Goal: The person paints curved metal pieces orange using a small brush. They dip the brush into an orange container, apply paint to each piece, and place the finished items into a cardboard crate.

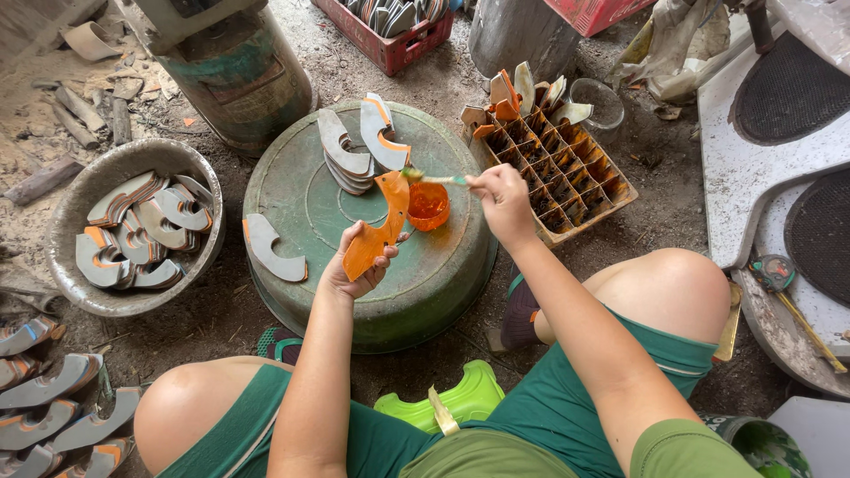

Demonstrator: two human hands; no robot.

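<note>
I am looking down past two bare knees at an upturned green tub (310, 208) that is serving as a work surface. My left hand (354, 270) is gripping a curved, hook-shaped piece (379, 226) by its lower end, fingers wrapped round it, and is holding it upright just above the tub. The piece is flat, coated bright orange over the whole face turned to me, wide at the bottom and narrowing to a bent top. My right hand (503, 199) is pinching a thin brush (436, 179) by its handle, and the brush tip is touching the upper end of the piece. Just beside that end, a small orange cup (428, 206) is standing on the tub, holding orange liquid.

Behind the cup, a stack of grey pieces (347, 159) with orange edges is lying on the tub, and one more grey piece (273, 250) is lying alone near its left rim. A grey basin (66, 230) to the left is holding more of them, some streaked orange. To the right of the tub, a compartmented tray (567, 173) is sitting on the dirt, stained orange inside, with several pieces standing in its far cells. A green stool (460, 398) is showing between my legs.
</note>
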